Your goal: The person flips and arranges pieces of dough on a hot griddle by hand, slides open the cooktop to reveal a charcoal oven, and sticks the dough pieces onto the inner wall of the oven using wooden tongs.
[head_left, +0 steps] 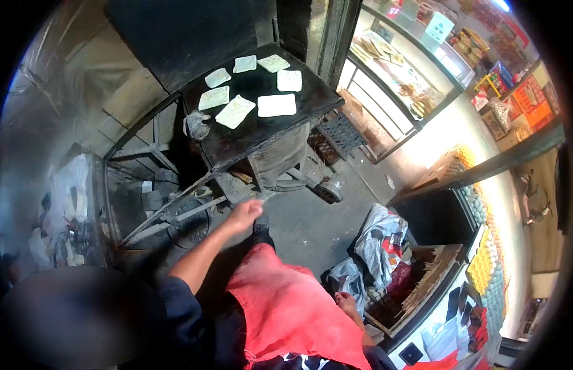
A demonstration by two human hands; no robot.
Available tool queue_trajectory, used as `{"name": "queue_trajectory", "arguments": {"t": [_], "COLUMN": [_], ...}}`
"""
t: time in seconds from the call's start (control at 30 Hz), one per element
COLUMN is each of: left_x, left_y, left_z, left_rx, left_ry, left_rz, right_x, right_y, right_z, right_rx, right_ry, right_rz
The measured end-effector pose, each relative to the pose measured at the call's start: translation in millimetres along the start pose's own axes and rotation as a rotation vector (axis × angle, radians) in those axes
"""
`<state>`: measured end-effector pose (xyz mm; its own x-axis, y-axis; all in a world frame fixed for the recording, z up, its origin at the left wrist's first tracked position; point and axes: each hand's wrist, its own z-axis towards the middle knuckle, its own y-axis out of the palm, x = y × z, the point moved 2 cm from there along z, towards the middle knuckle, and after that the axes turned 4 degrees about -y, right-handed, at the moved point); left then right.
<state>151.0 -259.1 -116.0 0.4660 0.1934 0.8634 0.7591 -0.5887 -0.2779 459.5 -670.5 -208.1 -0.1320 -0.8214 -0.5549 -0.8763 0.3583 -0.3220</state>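
My left hand (246, 214) is stretched out in front of me, below the dark tabletop. Its fingers are closed in a pinch; a faint pale streak shows at the fingertips, too small to name. My right hand (347, 303) hangs low beside my red apron (286, 302), its fingers curled; what they hold, if anything, is hidden. Grey plastic bags (348, 280) lie close to it. Several flat, pale sheets of dough (235, 111) are spread apart on the black table (237, 145). A crumpled clear plastic bag (196, 125) rests at the table's left edge.
Under the table stand a metal frame (169, 231) and a round metal object (330, 187). A black plastic crate (342, 134) is at its right. Further right are a glass display case (409, 74), a broken wooden box (431, 283) and egg trays (482, 262).
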Motion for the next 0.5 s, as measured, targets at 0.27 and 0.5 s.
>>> {"name": "queue_trajectory", "arguments": {"t": [0.27,0.5], "left_x": [81.0,73.2], "left_y": [-188.1,-331.0], "left_z": [176.7,312.1], "left_rx": [0.199,0.396], "left_ry": [0.136,0.096], "left_rz": [0.07,0.362], "right_x": [-75.5,-145.1], "right_y": [41.2,102.7], "right_z": [18.8,46.8], "right_rx": [0.059,0.05], "right_ry": [0.096,-0.041], "right_rz": [-0.173,-0.018]}}
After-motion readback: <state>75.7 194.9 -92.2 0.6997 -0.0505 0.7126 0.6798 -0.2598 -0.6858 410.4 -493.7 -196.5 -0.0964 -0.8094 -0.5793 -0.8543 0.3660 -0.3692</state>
